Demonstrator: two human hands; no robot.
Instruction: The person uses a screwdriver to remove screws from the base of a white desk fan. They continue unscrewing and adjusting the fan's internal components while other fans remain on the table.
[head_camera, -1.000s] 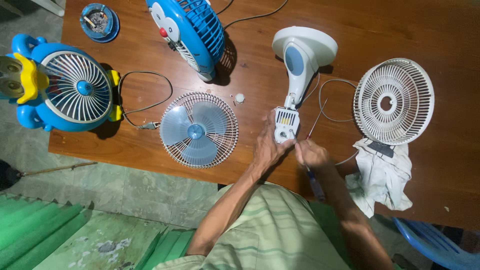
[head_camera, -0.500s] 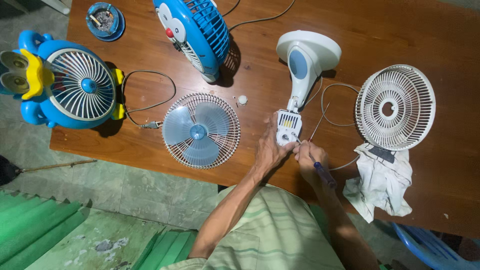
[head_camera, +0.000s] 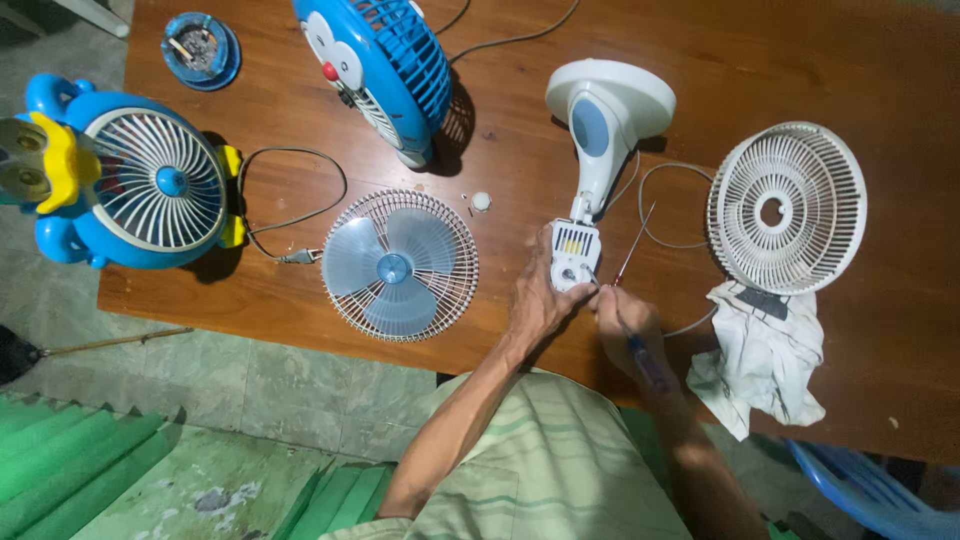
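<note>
A white and blue fan stand lies flat on the brown wooden table (head_camera: 880, 60), round base (head_camera: 612, 100) away from me, white motor housing (head_camera: 573, 256) toward me. My left hand (head_camera: 538, 300) grips the side of that motor housing. My right hand (head_camera: 622, 325) holds a blue-handled screwdriver (head_camera: 646, 362), its tip at the housing. A thin red-handled tool (head_camera: 632, 246) lies just right of the housing.
A white grille with a pale blue blade (head_camera: 400, 264) lies to the left, a white front grille (head_camera: 786, 206) above a white rag (head_camera: 764, 362) to the right. Two blue toy-shaped fans (head_camera: 130, 186) (head_camera: 380, 62), a small blue motor part (head_camera: 201, 50), a white knob (head_camera: 481, 201) and cables also lie on the table.
My view has shifted a little. Both hands stay at the motor housing, the right one turned slightly with the screwdriver.
</note>
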